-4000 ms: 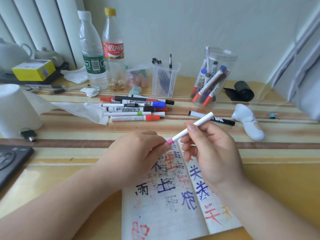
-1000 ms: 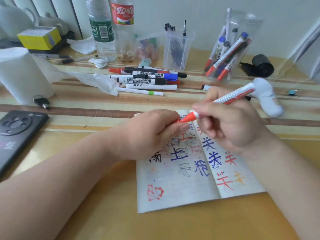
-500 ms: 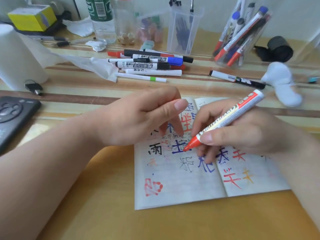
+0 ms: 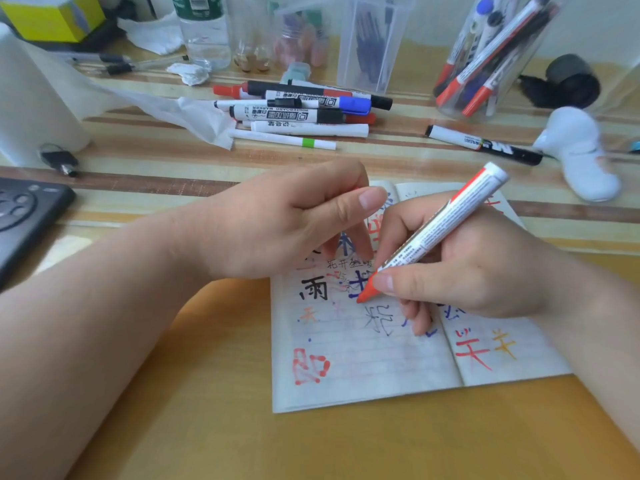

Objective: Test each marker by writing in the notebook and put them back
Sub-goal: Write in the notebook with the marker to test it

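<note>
Right hand (image 4: 485,271) clamps the red marker (image 4: 446,223) in a writing pinch near its nib, which meets the left page of the notebook (image 4: 363,368), centre frame. Left hand (image 4: 277,223) rests its fingertips on the page's top; whether it holds a cap cannot be told. Risk: the nib sits among crowded characters, so a fresh stroke may be unreadable, and the right palm may smear ink.

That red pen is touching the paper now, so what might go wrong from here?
The red marker tip sits against blue writing, so its test stroke may be hard to read on the crowded notebook. The right hand rests its lower fingers on written ink and could smear it.
</note>
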`<state>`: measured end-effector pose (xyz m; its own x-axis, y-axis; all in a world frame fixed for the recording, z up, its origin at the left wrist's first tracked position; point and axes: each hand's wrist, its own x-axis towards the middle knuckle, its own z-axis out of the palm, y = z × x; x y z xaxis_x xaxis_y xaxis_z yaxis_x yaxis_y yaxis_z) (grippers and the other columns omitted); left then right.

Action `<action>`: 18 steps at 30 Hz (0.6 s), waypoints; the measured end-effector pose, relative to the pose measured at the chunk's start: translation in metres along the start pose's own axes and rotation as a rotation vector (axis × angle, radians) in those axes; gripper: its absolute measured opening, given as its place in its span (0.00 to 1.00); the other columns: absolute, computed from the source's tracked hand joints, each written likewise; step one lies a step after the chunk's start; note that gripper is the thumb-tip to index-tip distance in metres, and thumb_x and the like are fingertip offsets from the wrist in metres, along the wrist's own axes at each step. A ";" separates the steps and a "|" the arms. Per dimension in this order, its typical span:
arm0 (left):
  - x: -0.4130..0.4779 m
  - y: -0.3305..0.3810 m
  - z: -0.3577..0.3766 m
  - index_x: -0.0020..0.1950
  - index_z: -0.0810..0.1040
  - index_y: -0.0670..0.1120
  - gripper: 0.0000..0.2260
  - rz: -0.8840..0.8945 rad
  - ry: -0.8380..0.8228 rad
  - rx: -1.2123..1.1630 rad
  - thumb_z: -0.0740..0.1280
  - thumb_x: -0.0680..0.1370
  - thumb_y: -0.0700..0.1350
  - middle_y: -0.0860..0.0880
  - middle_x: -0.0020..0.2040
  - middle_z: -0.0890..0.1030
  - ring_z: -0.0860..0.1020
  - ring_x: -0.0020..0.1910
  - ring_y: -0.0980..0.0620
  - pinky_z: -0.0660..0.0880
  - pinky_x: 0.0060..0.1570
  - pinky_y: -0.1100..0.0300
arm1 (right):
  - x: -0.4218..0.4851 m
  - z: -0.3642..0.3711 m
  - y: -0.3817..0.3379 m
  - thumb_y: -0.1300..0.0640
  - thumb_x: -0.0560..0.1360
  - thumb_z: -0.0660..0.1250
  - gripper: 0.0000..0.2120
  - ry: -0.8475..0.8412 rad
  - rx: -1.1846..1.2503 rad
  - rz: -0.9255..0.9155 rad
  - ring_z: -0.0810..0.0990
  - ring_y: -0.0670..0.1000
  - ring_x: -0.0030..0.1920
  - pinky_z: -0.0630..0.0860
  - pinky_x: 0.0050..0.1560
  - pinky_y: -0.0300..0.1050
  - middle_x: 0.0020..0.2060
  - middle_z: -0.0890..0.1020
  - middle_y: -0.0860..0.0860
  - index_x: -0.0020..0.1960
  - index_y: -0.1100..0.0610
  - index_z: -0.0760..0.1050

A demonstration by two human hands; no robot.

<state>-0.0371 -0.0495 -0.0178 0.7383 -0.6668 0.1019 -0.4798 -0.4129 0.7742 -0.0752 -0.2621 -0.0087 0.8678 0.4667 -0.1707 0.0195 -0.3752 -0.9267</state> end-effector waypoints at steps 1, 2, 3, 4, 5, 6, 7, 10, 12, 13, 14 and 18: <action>0.000 0.000 0.000 0.49 0.76 0.42 0.18 -0.001 -0.001 0.005 0.57 0.83 0.56 0.51 0.46 0.86 0.82 0.41 0.47 0.80 0.43 0.52 | 0.000 0.000 0.000 0.60 0.68 0.73 0.06 0.005 0.008 0.004 0.81 0.58 0.24 0.77 0.25 0.46 0.27 0.79 0.64 0.39 0.61 0.77; 0.000 0.000 0.000 0.49 0.76 0.43 0.18 -0.002 -0.003 0.008 0.57 0.83 0.56 0.51 0.46 0.86 0.82 0.41 0.47 0.80 0.44 0.52 | 0.000 0.000 0.000 0.60 0.68 0.73 0.06 0.010 0.014 0.008 0.81 0.58 0.24 0.76 0.25 0.46 0.27 0.79 0.64 0.39 0.61 0.77; 0.000 -0.001 0.000 0.49 0.76 0.43 0.18 -0.001 -0.002 0.010 0.57 0.83 0.56 0.51 0.46 0.86 0.82 0.41 0.47 0.80 0.44 0.52 | 0.000 0.001 -0.001 0.60 0.68 0.73 0.06 0.014 0.013 0.013 0.81 0.58 0.24 0.76 0.24 0.45 0.27 0.79 0.64 0.39 0.61 0.77; 0.000 -0.001 0.000 0.49 0.76 0.44 0.17 -0.002 -0.001 0.009 0.57 0.83 0.56 0.51 0.46 0.86 0.82 0.42 0.47 0.80 0.44 0.52 | 0.000 0.001 -0.002 0.60 0.68 0.73 0.06 0.015 0.004 0.016 0.81 0.58 0.24 0.77 0.25 0.46 0.27 0.79 0.63 0.39 0.60 0.77; -0.001 -0.001 0.000 0.49 0.76 0.44 0.17 -0.004 0.001 0.006 0.57 0.83 0.56 0.52 0.46 0.86 0.82 0.42 0.47 0.80 0.44 0.53 | 0.000 0.002 -0.002 0.60 0.68 0.73 0.06 0.013 -0.011 0.018 0.81 0.58 0.25 0.77 0.25 0.46 0.27 0.79 0.63 0.39 0.59 0.77; -0.001 -0.001 0.000 0.49 0.76 0.45 0.17 -0.006 0.003 0.003 0.57 0.83 0.56 0.52 0.45 0.85 0.82 0.42 0.48 0.80 0.44 0.54 | 0.000 0.002 -0.003 0.60 0.69 0.74 0.06 0.011 -0.031 0.020 0.81 0.58 0.25 0.77 0.25 0.46 0.27 0.80 0.62 0.39 0.59 0.77; -0.001 -0.001 0.000 0.49 0.76 0.45 0.17 -0.007 0.004 -0.002 0.57 0.83 0.56 0.52 0.45 0.85 0.82 0.41 0.48 0.80 0.44 0.54 | 0.000 0.002 -0.003 0.61 0.71 0.75 0.07 0.012 -0.058 0.022 0.82 0.58 0.25 0.77 0.25 0.46 0.27 0.80 0.61 0.39 0.58 0.77; -0.001 -0.002 0.000 0.48 0.76 0.45 0.16 -0.005 0.003 -0.007 0.58 0.83 0.55 0.52 0.44 0.85 0.83 0.42 0.48 0.79 0.44 0.54 | 0.001 0.003 -0.004 0.63 0.72 0.76 0.09 0.030 -0.138 0.026 0.82 0.56 0.25 0.77 0.26 0.47 0.26 0.80 0.58 0.37 0.56 0.77; -0.001 -0.003 0.000 0.48 0.76 0.45 0.16 -0.004 0.004 -0.001 0.58 0.83 0.56 0.54 0.43 0.85 0.82 0.42 0.48 0.79 0.44 0.55 | 0.001 0.004 -0.005 0.59 0.70 0.76 0.08 0.023 -0.153 0.016 0.82 0.56 0.24 0.76 0.26 0.47 0.26 0.80 0.56 0.37 0.56 0.77; -0.001 -0.003 0.000 0.48 0.76 0.45 0.17 -0.003 0.003 0.001 0.57 0.83 0.57 0.55 0.43 0.85 0.82 0.42 0.48 0.79 0.44 0.55 | 0.001 0.005 -0.005 0.57 0.68 0.75 0.07 0.014 -0.147 0.017 0.81 0.55 0.24 0.76 0.26 0.46 0.26 0.80 0.56 0.38 0.56 0.77; -0.001 -0.003 -0.001 0.48 0.76 0.45 0.18 0.000 0.005 0.003 0.57 0.83 0.58 0.56 0.42 0.84 0.82 0.42 0.48 0.79 0.44 0.56 | 0.000 0.005 -0.004 0.56 0.66 0.74 0.07 0.005 -0.135 0.021 0.81 0.54 0.24 0.76 0.25 0.46 0.25 0.80 0.55 0.38 0.57 0.78; -0.001 -0.004 -0.001 0.48 0.76 0.46 0.17 -0.004 0.003 0.012 0.57 0.83 0.57 0.53 0.45 0.86 0.83 0.42 0.48 0.80 0.45 0.51 | 0.001 0.001 -0.002 0.57 0.66 0.73 0.06 0.002 -0.057 0.028 0.78 0.56 0.23 0.75 0.23 0.46 0.25 0.78 0.57 0.39 0.59 0.78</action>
<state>-0.0356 -0.0470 -0.0205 0.7413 -0.6636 0.1008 -0.4828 -0.4229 0.7669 -0.0744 -0.2600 -0.0069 0.8695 0.4535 -0.1959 0.0231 -0.4335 -0.9009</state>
